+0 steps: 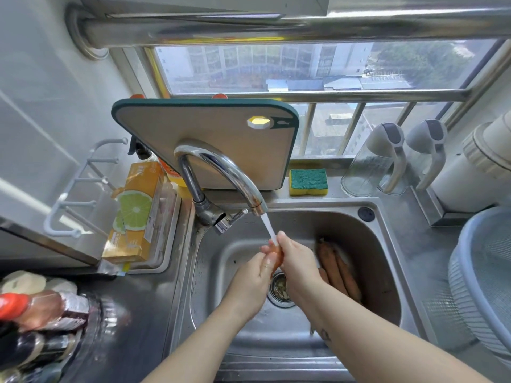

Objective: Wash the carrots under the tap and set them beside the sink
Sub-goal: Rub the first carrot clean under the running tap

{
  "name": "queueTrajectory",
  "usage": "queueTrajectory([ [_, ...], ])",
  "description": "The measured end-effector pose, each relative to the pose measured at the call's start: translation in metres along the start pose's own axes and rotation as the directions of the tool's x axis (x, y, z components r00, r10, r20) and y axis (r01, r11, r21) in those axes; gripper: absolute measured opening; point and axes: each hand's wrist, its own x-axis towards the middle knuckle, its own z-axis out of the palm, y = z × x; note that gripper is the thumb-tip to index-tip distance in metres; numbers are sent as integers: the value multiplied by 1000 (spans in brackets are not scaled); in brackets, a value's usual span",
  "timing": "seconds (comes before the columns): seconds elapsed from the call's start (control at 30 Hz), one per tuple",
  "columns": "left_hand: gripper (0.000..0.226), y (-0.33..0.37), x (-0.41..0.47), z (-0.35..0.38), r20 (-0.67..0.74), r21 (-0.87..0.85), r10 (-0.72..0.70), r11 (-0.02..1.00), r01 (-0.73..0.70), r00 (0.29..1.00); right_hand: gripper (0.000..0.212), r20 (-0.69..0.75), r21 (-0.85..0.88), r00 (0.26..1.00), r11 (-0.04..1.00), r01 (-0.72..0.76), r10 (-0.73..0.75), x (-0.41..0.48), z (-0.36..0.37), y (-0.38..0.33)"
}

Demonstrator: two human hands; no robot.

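Water runs from the chrome tap (221, 172) into the steel sink (387, 272). Under the stream, my left hand (253, 277) and my right hand (297, 261) both grip one orange carrot (277, 258), which is mostly hidden between them. Several more carrots (338, 272) lie in a bundle on the sink floor, just right of my right hand. The drain strainer (279, 291) shows below my hands.
A cutting board (210, 134) leans behind the tap, with a green-yellow sponge (308, 181) to its right. An orange box (137, 214) and bottles (41, 308) stand left of the sink. A colander in a basin (481, 288) and clear jugs (373, 161) are on the right.
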Motion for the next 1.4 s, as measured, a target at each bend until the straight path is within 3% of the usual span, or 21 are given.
queueTrajectory([
  [0.1, 38, -1, 1, -1, 69, -164, -66, 983, 77, 995, 30, 163, -49, 986, 999, -13, 21, 2, -11, -2],
  [0.17, 44, -1, 3, -5, 129, -305, -151, 934, 184, 980, 22, 347, -142, 938, 989, 32, 20, 3, -22, -1],
  [0.23, 45, 1, 3, -9, 194, -403, -207, 874, 270, 959, 17, 436, -188, 900, 979, 74, 15, 4, -27, 0],
  [0.3, 44, 5, 2, -8, 197, -364, -209, 892, 269, 958, 20, 398, -219, 917, 969, 117, -21, 7, -26, 1],
  [0.43, 43, 5, 5, -3, 101, -159, -97, 981, 113, 990, 23, 162, -174, 984, 979, 103, -75, 5, -9, -1],
  [0.53, 44, 4, 5, -6, 130, -256, -145, 951, 175, 981, 24, 152, -177, 985, 978, 110, -83, 3, -9, -2],
  [0.6, 44, 5, 3, -10, 176, -399, -230, 872, 283, 957, 20, 323, -203, 944, 969, 141, -69, 2, -17, -4],
  [0.67, 43, 9, 3, -14, 264, -548, -317, 728, 412, 911, 13, 457, -206, 889, 970, 132, -24, 1, -24, -6],
  [0.8, 43, 16, 7, -19, 537, -705, -341, 319, 633, 771, 31, 512, -84, 858, 996, 9, 36, 6, -30, -12],
  [0.87, 43, 20, 10, -22, 609, -705, -307, 213, 676, 731, 28, 536, -64, 843, 998, -16, 48, 7, -29, -17],
  [0.97, 45, 24, 11, -21, 582, -676, -354, 291, 677, 732, 10, 425, -175, 905, 979, 108, -24, 11, -27, -12],
  [1.0, 46, 25, 11, -18, 545, -655, -372, 371, 658, 752, 14, 354, -181, 934, 975, 127, -56, 12, -25, -9],
  [1.1, 43, 26, 7, -3, 361, -430, -359, 755, 495, 861, 35, 102, -155, 992, 984, 82, -67, 16, -20, -6],
  [1.17, 40, 23, 5, 4, 274, -305, -285, 880, 364, 919, 39, 103, -209, 990, 971, 113, -93, 14, -20, -9],
  [1.27, 35, 20, 5, -1, 243, -425, -304, 820, 383, 921, 32, 224, -269, 969, 950, 160, -99, 11, -22, -11],
  [1.33, 37, 19, 8, -8, 274, -559, -368, 691, 459, 888, 23, 378, -238, 923, 956, 172, -72, 10, -25, -6],
  [1.4, 36, 18, 10, -13, 350, -651, -407, 542, 531, 844, 32, 502, -161, 864, 977, 138, -39, 13, -30, -3],
])
